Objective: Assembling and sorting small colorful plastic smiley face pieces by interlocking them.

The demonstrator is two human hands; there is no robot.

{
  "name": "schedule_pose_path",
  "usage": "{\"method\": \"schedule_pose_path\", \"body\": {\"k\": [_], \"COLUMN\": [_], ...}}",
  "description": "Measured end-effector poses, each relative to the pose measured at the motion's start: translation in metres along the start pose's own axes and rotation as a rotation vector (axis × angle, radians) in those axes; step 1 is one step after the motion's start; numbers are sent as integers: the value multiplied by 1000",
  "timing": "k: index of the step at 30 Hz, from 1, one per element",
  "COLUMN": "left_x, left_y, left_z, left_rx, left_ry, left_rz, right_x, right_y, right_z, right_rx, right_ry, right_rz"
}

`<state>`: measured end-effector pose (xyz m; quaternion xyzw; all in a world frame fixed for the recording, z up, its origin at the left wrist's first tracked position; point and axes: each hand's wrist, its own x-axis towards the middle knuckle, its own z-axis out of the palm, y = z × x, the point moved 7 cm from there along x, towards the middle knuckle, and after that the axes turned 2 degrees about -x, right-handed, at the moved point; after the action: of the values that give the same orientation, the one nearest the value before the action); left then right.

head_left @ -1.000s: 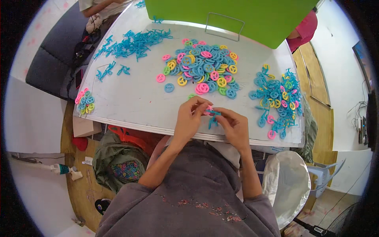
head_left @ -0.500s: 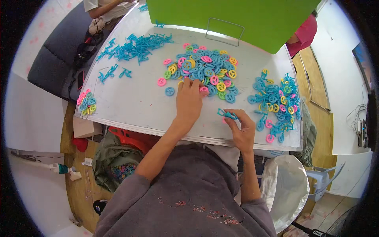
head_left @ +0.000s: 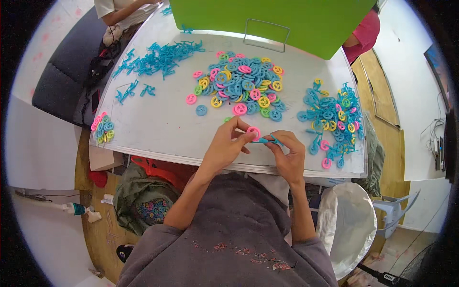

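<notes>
**Wheel-to-frame fit, looks like the joining step**

Landmark: wheel pile (head_left: 246, 81). Left hand (head_left: 224, 146), near side of pile, pinches a pink wheel (head_left: 254, 128). Right hand (head_left: 290, 158), near side and right of pile, grips a blue part (head_left: 274, 139) between fingertips. Wheel and part meet or nearly so; can't tell if seated. Next move probably calls for lining up hub and blue end, then a firm push, part held steady.

Versus half a second ago: left hand was at the pile's near edge; now beside the right, wheel in fingers.
</notes>
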<state>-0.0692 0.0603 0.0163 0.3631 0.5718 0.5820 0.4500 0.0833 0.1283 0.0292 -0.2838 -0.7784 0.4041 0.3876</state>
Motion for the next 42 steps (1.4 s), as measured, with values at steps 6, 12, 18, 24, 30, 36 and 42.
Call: {"method": "schedule_pose_path", "body": {"k": [6, 12, 18, 24, 30, 36, 42], "left_x": [5, 4, 2, 2, 5, 4, 2], "left_y": [-15, -22, -20, -30, -32, -27, -27], "left_z": [3, 2, 2, 0, 2, 9, 7], "left_rx": [-157, -99, -77, -182, -202, -78, -151], "left_ry": [16, 49, 53, 56, 79, 69, 120], "left_rz": [-48, -36, 38, -34, -15, 100, 54], "right_x": [-2, -2, -4, -4, 3, -3, -8], "right_y": [2, 6, 12, 2, 0, 29, 37], "right_z": [4, 7, 9, 13, 11, 5, 14], "right_rx": [-33, 27, 48, -107, -51, 77, 277], "right_ry": [-7, -20, 5, 29, -50, 15, 34], "right_rz": [-31, 14, 108, -31, 34, 228, 402]}}
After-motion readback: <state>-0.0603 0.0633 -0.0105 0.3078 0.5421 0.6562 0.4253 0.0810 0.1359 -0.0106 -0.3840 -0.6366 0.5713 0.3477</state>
